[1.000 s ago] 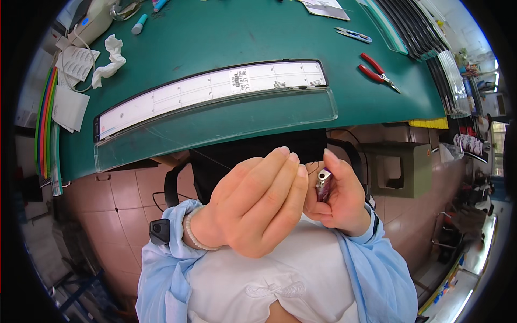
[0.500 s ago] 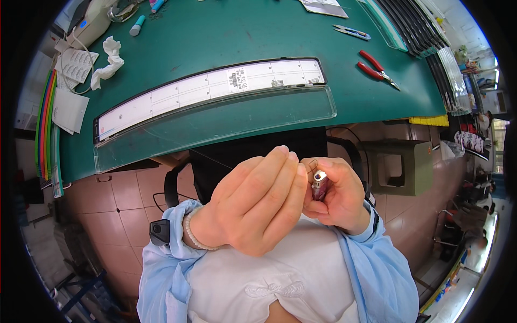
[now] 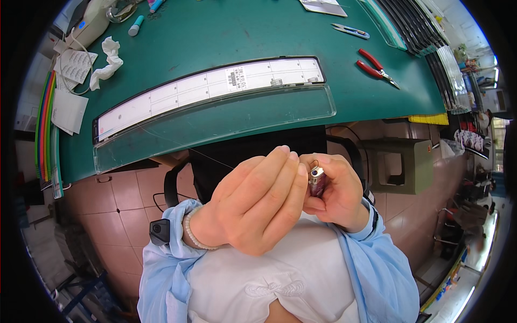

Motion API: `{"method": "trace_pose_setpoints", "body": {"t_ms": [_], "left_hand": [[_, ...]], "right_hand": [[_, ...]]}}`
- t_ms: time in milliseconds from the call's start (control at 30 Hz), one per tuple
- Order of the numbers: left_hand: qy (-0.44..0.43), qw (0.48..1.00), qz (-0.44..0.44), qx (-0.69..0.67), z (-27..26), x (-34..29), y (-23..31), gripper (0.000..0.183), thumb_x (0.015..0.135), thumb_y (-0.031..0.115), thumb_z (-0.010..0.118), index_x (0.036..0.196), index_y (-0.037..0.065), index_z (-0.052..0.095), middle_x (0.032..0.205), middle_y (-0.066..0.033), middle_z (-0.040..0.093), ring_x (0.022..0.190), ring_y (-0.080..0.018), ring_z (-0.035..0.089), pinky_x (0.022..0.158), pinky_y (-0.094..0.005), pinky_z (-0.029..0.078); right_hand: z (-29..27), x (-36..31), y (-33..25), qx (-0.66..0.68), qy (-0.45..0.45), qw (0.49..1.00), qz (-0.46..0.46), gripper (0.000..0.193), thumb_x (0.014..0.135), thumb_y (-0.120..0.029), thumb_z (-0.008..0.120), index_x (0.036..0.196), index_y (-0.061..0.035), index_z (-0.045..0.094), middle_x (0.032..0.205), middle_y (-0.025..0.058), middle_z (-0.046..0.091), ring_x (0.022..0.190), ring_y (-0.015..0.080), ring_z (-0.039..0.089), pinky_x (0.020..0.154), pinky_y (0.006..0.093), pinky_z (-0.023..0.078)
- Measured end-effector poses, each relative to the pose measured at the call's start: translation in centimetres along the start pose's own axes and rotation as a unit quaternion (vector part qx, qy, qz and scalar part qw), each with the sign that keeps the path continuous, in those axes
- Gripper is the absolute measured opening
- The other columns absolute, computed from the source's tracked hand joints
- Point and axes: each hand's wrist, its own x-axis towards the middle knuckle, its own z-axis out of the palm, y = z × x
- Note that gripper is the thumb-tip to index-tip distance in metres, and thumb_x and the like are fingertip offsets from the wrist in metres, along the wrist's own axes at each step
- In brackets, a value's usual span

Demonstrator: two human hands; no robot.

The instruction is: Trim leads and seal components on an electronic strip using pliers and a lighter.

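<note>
Near my chest, both hands meet at the fingertips. My right hand (image 3: 340, 196) is closed round a small lighter (image 3: 317, 184) with a metal top and a purplish body, held upright. Just above the lighter's top, a thin dark loop (image 3: 314, 162) shows between the hands. My left hand (image 3: 258, 202) has its fingers pressed together, the back of the hand toward me, hiding what lies under the fingertips. A fine thread (image 3: 212, 159) runs from the long case (image 3: 215, 86) on the table to behind my left hand. The case lies with its clear lid folded toward me.
Red-handled pliers (image 3: 371, 63) and thread snips (image 3: 350, 30) lie right on the green table (image 3: 215, 32). Crumpled tissue (image 3: 109, 63), papers and a turquoise-capped tube (image 3: 136, 25) are at left. Stacked black cases (image 3: 414, 27) stand far right; a green stool (image 3: 420, 167) is on the floor.
The lighter has shifted slightly left and up, and the bright glow at its top has faded. The loop has shifted slightly beside it. My left hand stays in place.
</note>
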Motion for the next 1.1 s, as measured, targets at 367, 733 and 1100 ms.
{"method": "trace_pose_setpoints", "body": {"t_ms": [367,733,1100], "left_hand": [[0.044,0.992,-0.081,-0.089,0.2,0.0,-0.2,0.023,0.066,-0.007,0.071,0.088,-0.01,0.064,0.086,-0.0191,0.067,0.081,-0.0317,0.066,0.064,-0.035,0.056],[-0.015,0.777,-0.383,-0.5,-1.5,-0.1,-0.3,0.009,0.086,-0.008,0.062,0.094,-0.005,0.066,0.091,-0.0176,0.07,0.086,-0.0223,0.064,0.077,-0.0322,0.051],[0.017,0.652,-0.449,-0.611,-1.2,-0.6,-0.5,0.006,0.091,-0.004,0.06,0.096,-0.005,0.064,0.092,-0.0195,0.068,0.088,-0.023,0.065,0.081,-0.0355,0.053]], "right_hand": [[-3.4,1.7,-3.6,-0.041,0.156,0.92,-0.357,0.067,0.104,-0.056,0.021,0.076,-0.0023,0.05,0.047,0.0017,0.038,0.036,0.0105,0.03,0.036,0.024,0.024],[-15.9,10.7,-16.8,-0.661,0.362,0.632,-0.179,0.055,0.095,-0.047,0.057,0.082,0.0052,0.066,0.059,0.006,0.051,0.055,0.014,0.047,0.055,0.0322,0.039],[-22.9,12.9,-19.3,-0.843,0.292,0.321,-0.318,0.046,0.091,-0.04,0.067,0.115,-0.0015,0.065,0.113,0.0163,0.064,0.094,0.0324,0.063,0.078,0.0388,0.05]]}}
